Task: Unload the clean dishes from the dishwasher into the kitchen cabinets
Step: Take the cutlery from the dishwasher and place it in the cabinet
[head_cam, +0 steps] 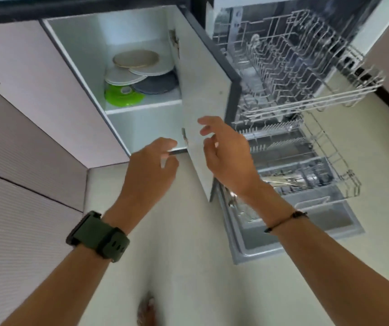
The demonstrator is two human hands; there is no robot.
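A low cabinet (80, 55) stands open, its white door (203, 90) swung out toward the dishwasher. On its shelf lie several plates: a beige one (136, 58) on top, white ones (123, 77), a dark grey one (157, 84) and a green one (123, 95). My left hand (151, 170) hovers near the cabinet's lower front edge, fingers loosely curled, holding nothing. My right hand (226, 151) is in front of the door's lower edge, fingers apart, empty. To the right, the dishwasher has its upper rack (306, 78) and lower rack (306, 161) pulled out; cutlery (285, 181) lies in the lower rack.
The dishwasher door (294, 236) lies open flat near the floor on the right. Closed pale cabinet fronts (24, 114) fill the left. Pale floor (177, 255) lies between my arms, and my foot (146, 311) shows at the bottom edge.
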